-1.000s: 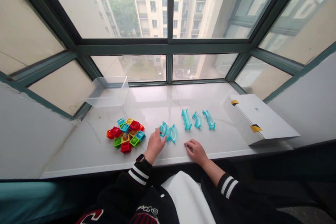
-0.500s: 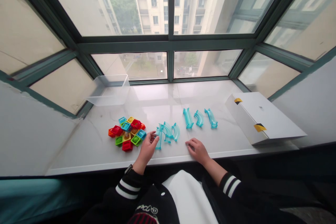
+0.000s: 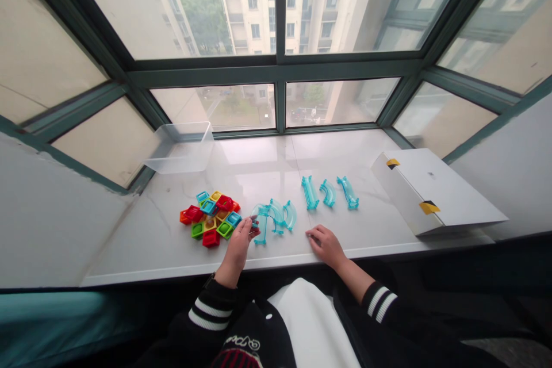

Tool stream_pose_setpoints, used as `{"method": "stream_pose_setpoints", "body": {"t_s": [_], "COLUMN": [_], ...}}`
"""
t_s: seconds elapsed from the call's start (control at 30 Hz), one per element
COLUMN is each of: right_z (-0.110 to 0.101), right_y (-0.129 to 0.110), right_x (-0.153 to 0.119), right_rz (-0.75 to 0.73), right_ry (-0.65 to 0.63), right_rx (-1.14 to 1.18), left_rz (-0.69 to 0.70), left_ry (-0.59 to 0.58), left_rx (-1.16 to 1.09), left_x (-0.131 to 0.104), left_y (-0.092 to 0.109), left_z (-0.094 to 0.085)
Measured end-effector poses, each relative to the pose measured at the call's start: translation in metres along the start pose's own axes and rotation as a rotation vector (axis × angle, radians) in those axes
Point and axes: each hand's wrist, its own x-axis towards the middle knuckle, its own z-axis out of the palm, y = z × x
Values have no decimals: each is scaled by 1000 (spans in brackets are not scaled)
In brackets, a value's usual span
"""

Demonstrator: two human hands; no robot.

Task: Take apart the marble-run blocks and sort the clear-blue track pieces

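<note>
Between the thumb and fingers of my left hand (image 3: 238, 244) is a curved, see-through blue track piece (image 3: 260, 210), raised a little at the near side of the sill. Just beyond it lie a straight blue track piece (image 3: 260, 240) and more curved blue track pieces (image 3: 288, 215), partly overlapping in view. My right hand (image 3: 324, 243) rests on the sill's front part, fingers curled together, with no object showing in them. Farther back stand a straight track (image 3: 309, 193), a small curved track (image 3: 328, 193) and a wavy track (image 3: 348, 193), apart from one another.
Left of my left hand is a heap of red, green, yellow and blue blocks (image 3: 211, 223). A clear plastic bin (image 3: 181, 155) stands at the back left. A white box (image 3: 444, 190) with yellow-black tape sits at the right. Windows enclose the white sill (image 3: 267, 164).
My left hand has lifted the curved track piece slightly and turned it, so its arc shows above the fingers. My right hand stays in place.
</note>
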Motion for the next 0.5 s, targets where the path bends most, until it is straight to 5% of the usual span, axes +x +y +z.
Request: {"method": "stream_pose_setpoints", "body": {"t_s": [0.5], "right_z": [-3], "right_y": [-8], "right_x": [3], "right_rz": [21], "right_ry": [27], "right_rx": [59], "left_rz": [66], "left_ry": [-21], "left_rx": [-232], "left_x": [-9], "left_y": [13], "left_z": [7]}}
